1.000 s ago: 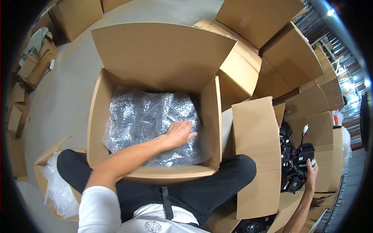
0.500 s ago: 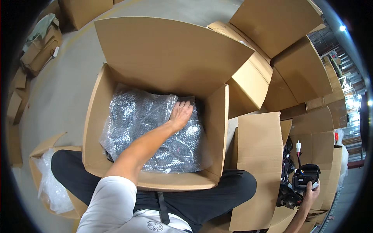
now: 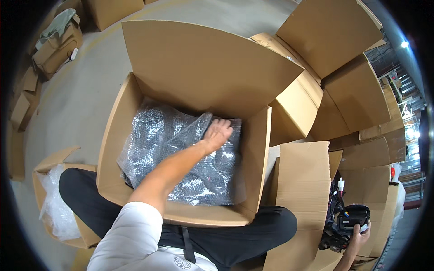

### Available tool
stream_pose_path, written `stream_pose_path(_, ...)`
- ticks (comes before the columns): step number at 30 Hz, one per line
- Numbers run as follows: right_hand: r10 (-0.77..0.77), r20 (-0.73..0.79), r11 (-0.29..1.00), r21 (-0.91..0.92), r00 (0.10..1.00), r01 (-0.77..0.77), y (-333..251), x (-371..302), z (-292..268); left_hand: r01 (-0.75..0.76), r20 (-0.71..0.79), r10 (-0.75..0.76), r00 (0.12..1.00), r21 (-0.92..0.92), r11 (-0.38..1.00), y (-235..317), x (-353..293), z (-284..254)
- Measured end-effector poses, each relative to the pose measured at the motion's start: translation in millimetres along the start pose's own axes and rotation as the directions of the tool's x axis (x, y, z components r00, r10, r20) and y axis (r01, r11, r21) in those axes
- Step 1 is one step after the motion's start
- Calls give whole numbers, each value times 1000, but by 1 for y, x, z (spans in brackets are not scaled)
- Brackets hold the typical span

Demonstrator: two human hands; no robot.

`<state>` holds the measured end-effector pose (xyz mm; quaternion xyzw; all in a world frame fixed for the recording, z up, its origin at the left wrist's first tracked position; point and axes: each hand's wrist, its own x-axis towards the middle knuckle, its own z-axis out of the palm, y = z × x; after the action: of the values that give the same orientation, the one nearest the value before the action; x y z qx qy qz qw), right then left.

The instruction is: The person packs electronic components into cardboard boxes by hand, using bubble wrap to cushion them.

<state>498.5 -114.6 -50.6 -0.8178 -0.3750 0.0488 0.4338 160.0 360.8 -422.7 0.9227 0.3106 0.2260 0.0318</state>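
In front of me, an open cardboard box holds a sheet of clear bubble wrap laid over dark contents. My left hand rests on the wrap at its far right part, palm down with fingers stretched out and somewhat spread. What lies beneath the wrap cannot be made out. Off to the right, my right hand grips a black device with wires. A short cable from it ends in a white connector. Beside and below it are more black parts in another open box.
A cardboard flap stands between the two boxes. Large open cartons fill the far right. By my left knee sits a small box with bubble wrap. More cartons line the far left, across the grey floor.
The whole view has shifted slightly. My left hand stays on the bubble wrap, its fingers now more spread. My right hand still holds the black device, a little closer to the black parts.
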Motion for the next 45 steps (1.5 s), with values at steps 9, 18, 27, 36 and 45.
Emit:
stream_pose_path(9,9,-7,998,-67,1000,-9,11,5,-7,-221,-186,179,966,-241,945,50,10,-55)
stream_pose_path(18,0,-26,997,-75,1000,-2,-4,6,10,565,322,-628,708,274,778,-156,-143,-106)
stream_pose_path(27,-71,35,993,-96,997,74,-44,-3,38,89,-32,-91,995,-67,994,-41,-72,-93)
stream_pose_path(36,-199,19,977,-70,980,200,-160,22,84,216,410,-31,912,-413,885,24,-19,-83)
stream_pose_path(45,-473,313,879,110,823,463,-246,19,185,-109,-67,178,982,-966,235,141,39,-355)
